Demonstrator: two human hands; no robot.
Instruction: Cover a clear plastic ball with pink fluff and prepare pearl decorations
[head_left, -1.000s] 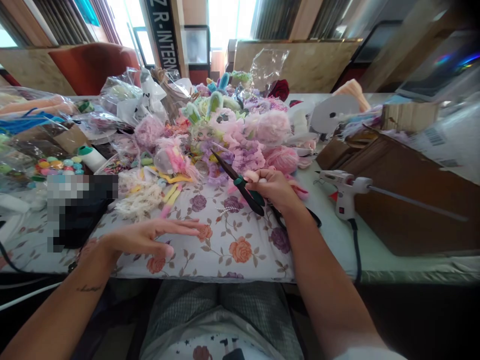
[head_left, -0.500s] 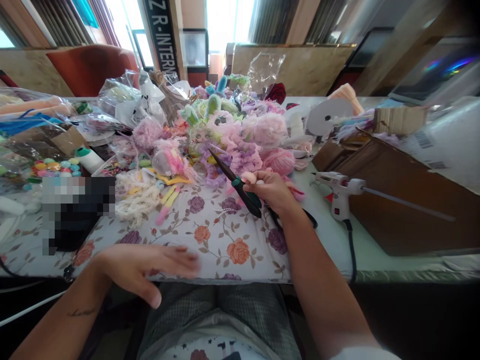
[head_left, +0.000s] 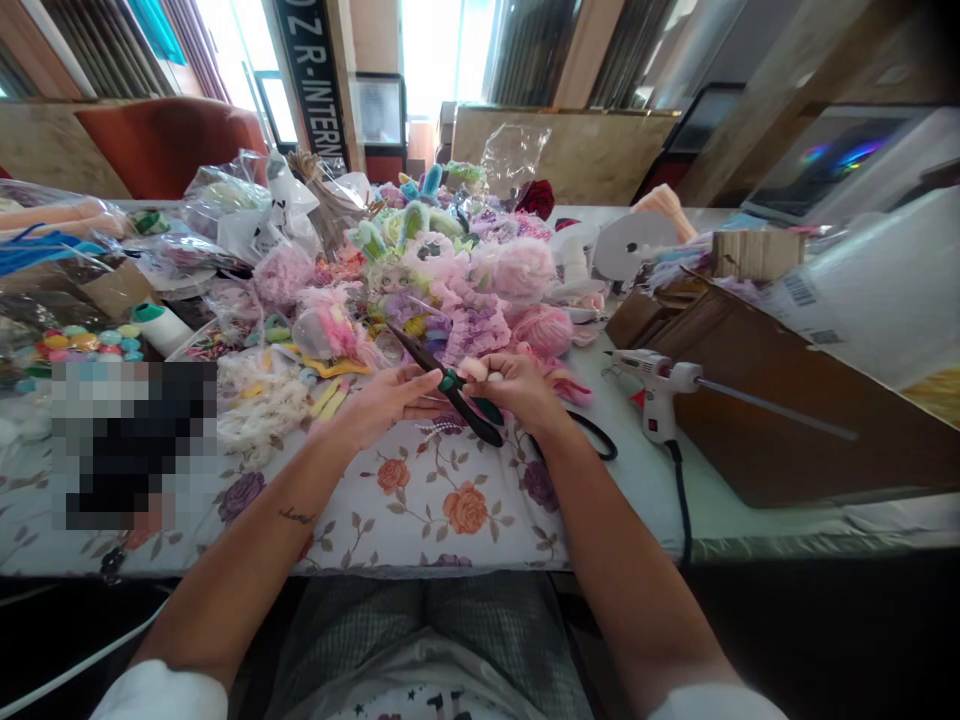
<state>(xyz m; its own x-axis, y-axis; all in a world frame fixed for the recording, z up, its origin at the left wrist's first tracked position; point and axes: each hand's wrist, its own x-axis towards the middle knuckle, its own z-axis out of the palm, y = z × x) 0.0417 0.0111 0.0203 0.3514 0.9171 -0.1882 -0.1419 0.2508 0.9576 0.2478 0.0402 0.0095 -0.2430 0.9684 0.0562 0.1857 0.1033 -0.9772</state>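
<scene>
Long-nosed pliers (head_left: 471, 420) with black and green handles are held over the floral cloth (head_left: 420, 510), their tip pointing up and left. My right hand (head_left: 517, 388) is closed at the handles, with a small pale pink piece (head_left: 474, 369) at its fingertips. On the other side, my left hand (head_left: 382, 403) reaches the pliers near their pivot, thumb and fingers around them. Just beyond the hands lies a heap of pink and lilac ruffled trim (head_left: 472, 325).
A glue gun (head_left: 658, 395) stands at the right beside a brown cardboard box (head_left: 787, 420). Cream yarn (head_left: 262, 410), a thread cone (head_left: 161, 328) and pastel beads (head_left: 90, 345) lie left. Black scissor handles (head_left: 596, 435) show behind my right wrist.
My left hand has moved up and right from the table's front edge to the pliers and closed on them. My right hand still holds the pliers. The view has shifted slightly.
</scene>
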